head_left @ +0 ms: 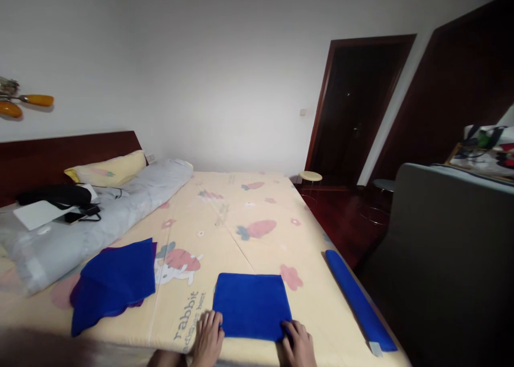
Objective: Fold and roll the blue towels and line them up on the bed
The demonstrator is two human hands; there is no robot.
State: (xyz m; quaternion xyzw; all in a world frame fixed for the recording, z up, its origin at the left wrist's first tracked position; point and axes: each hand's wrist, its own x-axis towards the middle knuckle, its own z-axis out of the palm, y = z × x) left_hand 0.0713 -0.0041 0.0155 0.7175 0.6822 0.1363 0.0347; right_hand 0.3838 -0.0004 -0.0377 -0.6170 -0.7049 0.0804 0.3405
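A blue cloth [252,305], roughly square, lies flat on the bed in front of me. My left hand [209,335] is at its near left corner, fingers closed on the edge. At the near right corner my right hand [297,341] pinches the cloth with bent fingers. The thumbs are mostly hidden. To the left lies a loose pile of cloths [116,278], blue on top with purple showing beneath. On the right, a long blue folded strip of cloth [357,297] with a pale tag at its near end lies along the bed's edge.
The bed [225,238] wears a yellow sheet printed with carrots and rabbits. A grey quilt [100,228], a yellow pillow [110,169], a black bag [56,195] and a phone [75,217] are at the left. A stool [310,176] stands beyond the bed; a dark panel [437,260] rises at right.
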